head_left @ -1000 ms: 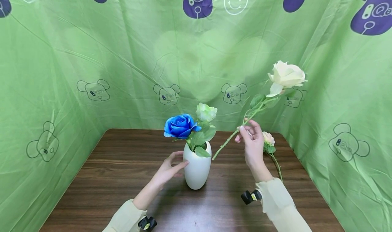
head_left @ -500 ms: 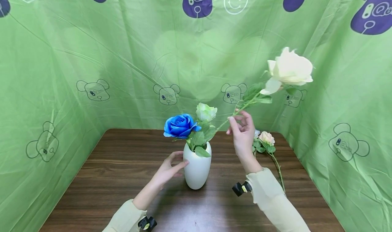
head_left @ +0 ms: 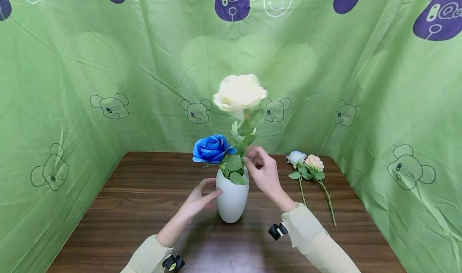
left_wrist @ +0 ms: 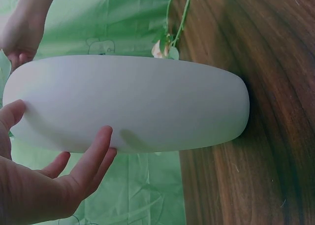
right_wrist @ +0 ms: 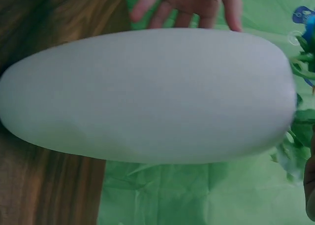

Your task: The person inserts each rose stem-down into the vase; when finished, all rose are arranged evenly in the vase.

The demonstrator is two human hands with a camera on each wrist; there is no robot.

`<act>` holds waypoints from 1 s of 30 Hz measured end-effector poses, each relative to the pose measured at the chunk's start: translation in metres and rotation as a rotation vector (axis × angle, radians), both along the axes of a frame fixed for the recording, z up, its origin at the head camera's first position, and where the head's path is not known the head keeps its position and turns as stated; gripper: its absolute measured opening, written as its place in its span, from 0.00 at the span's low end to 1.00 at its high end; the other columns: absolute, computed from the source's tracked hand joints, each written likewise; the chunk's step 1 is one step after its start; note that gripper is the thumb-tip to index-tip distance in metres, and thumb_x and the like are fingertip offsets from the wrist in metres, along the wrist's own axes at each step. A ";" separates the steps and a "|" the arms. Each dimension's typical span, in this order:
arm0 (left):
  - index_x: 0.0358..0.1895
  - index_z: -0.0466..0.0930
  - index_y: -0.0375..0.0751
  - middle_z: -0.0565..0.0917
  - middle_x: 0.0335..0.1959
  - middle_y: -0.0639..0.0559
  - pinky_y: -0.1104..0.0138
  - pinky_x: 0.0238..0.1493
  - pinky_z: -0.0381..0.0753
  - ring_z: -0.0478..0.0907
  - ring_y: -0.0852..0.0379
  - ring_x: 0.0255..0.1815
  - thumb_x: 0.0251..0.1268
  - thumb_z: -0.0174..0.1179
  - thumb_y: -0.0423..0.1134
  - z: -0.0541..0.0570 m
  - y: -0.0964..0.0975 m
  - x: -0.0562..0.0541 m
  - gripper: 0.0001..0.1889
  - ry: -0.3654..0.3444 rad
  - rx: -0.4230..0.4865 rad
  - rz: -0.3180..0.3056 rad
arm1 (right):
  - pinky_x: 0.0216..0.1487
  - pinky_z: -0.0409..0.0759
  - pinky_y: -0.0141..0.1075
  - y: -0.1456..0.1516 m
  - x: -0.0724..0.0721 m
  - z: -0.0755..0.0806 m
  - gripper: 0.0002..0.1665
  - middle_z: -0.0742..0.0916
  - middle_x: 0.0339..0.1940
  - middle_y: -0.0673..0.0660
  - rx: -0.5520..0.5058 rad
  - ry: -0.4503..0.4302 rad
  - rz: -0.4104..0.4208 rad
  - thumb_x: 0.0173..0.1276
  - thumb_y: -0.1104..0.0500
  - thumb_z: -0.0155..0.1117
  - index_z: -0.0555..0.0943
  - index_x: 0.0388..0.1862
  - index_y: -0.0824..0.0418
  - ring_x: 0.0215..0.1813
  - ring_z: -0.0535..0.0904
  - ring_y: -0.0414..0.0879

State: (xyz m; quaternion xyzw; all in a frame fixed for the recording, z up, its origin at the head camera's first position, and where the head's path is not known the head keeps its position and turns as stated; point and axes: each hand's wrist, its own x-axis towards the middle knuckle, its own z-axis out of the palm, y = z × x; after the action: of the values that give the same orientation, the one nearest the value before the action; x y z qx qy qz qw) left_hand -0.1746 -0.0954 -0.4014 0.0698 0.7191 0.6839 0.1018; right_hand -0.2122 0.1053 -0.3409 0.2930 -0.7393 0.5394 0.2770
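A white vase (head_left: 232,201) stands upright on the table, with a blue rose (head_left: 213,148) leaning out to its left. My left hand (head_left: 198,195) rests against the vase's left side; its spread fingers (left_wrist: 93,158) touch the wall in the left wrist view. Just above the right rim, my right hand (head_left: 265,170) pinches the stem of a tall white rose (head_left: 240,92). That bloom is upright over the vase and blurred. Its stem's lower end is hidden by leaves and the vase. A pale green flower (head_left: 235,130) is mostly covered by the white rose's leaves.
On the right of the wooden table (head_left: 144,209) lie a pale blue flower (head_left: 296,157) and a pink flower (head_left: 315,162), stems toward the front. Green printed cloth (head_left: 155,72) hangs around the back and sides.
My right hand has carried the white rose leftward to the vase and turned it from slanted to upright. The pale blue flower has come into full view. My left hand and the vase stay put.
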 end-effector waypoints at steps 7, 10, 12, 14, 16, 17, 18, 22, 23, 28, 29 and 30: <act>0.59 0.61 0.32 0.66 0.54 0.34 0.54 0.39 0.77 0.70 0.43 0.48 0.59 0.57 0.39 0.000 0.001 0.000 0.27 0.000 -0.004 -0.001 | 0.15 0.67 0.29 -0.002 -0.003 -0.026 0.12 0.81 0.25 0.54 0.114 -0.071 -0.033 0.54 0.73 0.58 0.76 0.38 0.63 0.15 0.68 0.39; 0.59 0.60 0.32 0.66 0.54 0.34 0.54 0.39 0.77 0.71 0.42 0.48 0.59 0.57 0.39 0.000 0.001 0.000 0.27 -0.003 0.000 0.000 | 0.17 0.68 0.29 0.001 -0.010 -0.038 0.11 0.81 0.25 0.49 0.156 -0.104 -0.056 0.55 0.69 0.61 0.77 0.38 0.59 0.17 0.69 0.37; 0.59 0.60 0.32 0.66 0.54 0.34 0.54 0.39 0.77 0.71 0.42 0.48 0.59 0.57 0.39 0.001 0.001 0.000 0.27 0.001 0.001 0.000 | 0.17 0.69 0.30 0.002 -0.010 -0.041 0.09 0.82 0.26 0.48 0.153 -0.113 -0.063 0.56 0.67 0.62 0.78 0.36 0.58 0.18 0.71 0.37; 0.59 0.60 0.32 0.66 0.54 0.34 0.52 0.40 0.76 0.71 0.42 0.48 0.59 0.57 0.38 0.002 0.001 0.001 0.27 0.001 0.004 0.000 | 0.18 0.70 0.30 0.004 -0.010 -0.042 0.07 0.82 0.27 0.48 0.135 -0.114 -0.065 0.57 0.65 0.62 0.79 0.35 0.57 0.18 0.72 0.37; 0.59 0.60 0.32 0.66 0.54 0.34 0.52 0.40 0.75 0.71 0.42 0.48 0.59 0.57 0.39 0.002 0.001 0.001 0.27 0.003 0.003 0.002 | 0.18 0.71 0.30 0.006 -0.010 -0.042 0.06 0.81 0.28 0.47 0.110 -0.109 -0.069 0.57 0.65 0.62 0.80 0.33 0.56 0.18 0.72 0.38; 0.59 0.60 0.32 0.66 0.54 0.34 0.51 0.41 0.75 0.71 0.42 0.48 0.59 0.57 0.39 0.002 0.001 0.001 0.27 0.003 0.004 0.002 | 0.18 0.70 0.30 0.007 -0.010 -0.042 0.06 0.81 0.27 0.47 0.101 -0.100 -0.075 0.57 0.65 0.62 0.80 0.32 0.56 0.18 0.71 0.38; 0.59 0.60 0.32 0.66 0.54 0.34 0.51 0.41 0.75 0.71 0.42 0.48 0.59 0.57 0.39 0.002 0.001 0.001 0.27 0.001 0.003 0.003 | 0.17 0.69 0.30 0.008 -0.010 -0.041 0.05 0.80 0.26 0.47 0.085 -0.092 -0.075 0.57 0.66 0.62 0.80 0.32 0.57 0.18 0.70 0.38; 0.59 0.60 0.32 0.66 0.54 0.34 0.53 0.40 0.76 0.71 0.42 0.48 0.59 0.57 0.39 0.002 0.001 0.001 0.27 -0.001 0.001 0.003 | 0.15 0.67 0.29 0.009 -0.005 -0.025 0.04 0.77 0.20 0.52 -0.026 -0.050 -0.094 0.57 0.70 0.60 0.79 0.29 0.64 0.17 0.68 0.42; 0.59 0.60 0.32 0.66 0.54 0.34 0.54 0.40 0.76 0.71 0.42 0.48 0.59 0.57 0.39 0.002 0.001 0.001 0.27 -0.002 0.001 0.002 | 0.15 0.66 0.29 0.009 -0.003 -0.020 0.03 0.77 0.20 0.54 -0.061 -0.045 -0.095 0.57 0.71 0.59 0.79 0.30 0.66 0.17 0.68 0.43; 0.59 0.60 0.32 0.66 0.54 0.34 0.53 0.41 0.76 0.70 0.41 0.49 0.59 0.57 0.39 0.002 0.000 0.001 0.26 -0.004 0.006 -0.002 | 0.18 0.67 0.27 0.010 0.000 0.005 0.05 0.76 0.24 0.58 -0.160 -0.067 -0.067 0.59 0.72 0.57 0.78 0.34 0.73 0.20 0.68 0.44; 0.59 0.60 0.32 0.66 0.54 0.34 0.53 0.41 0.76 0.70 0.41 0.49 0.59 0.57 0.39 0.002 0.000 0.001 0.26 -0.005 0.006 -0.002 | 0.19 0.67 0.27 0.010 -0.001 0.008 0.06 0.76 0.25 0.58 -0.164 -0.083 -0.049 0.59 0.71 0.57 0.78 0.35 0.73 0.21 0.68 0.44; 0.59 0.60 0.32 0.66 0.54 0.34 0.52 0.41 0.75 0.70 0.41 0.49 0.59 0.57 0.39 0.003 0.000 0.001 0.26 -0.005 0.007 -0.001 | 0.20 0.67 0.27 0.009 -0.002 0.011 0.07 0.76 0.26 0.57 -0.162 -0.103 -0.029 0.59 0.71 0.57 0.78 0.36 0.74 0.22 0.68 0.43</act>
State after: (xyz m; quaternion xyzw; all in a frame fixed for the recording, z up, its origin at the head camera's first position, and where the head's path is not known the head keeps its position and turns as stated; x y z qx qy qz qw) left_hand -0.1736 -0.0951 -0.3989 0.0688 0.7164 0.6865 0.1039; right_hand -0.2142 0.1145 -0.3298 0.2308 -0.7107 0.6075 0.2693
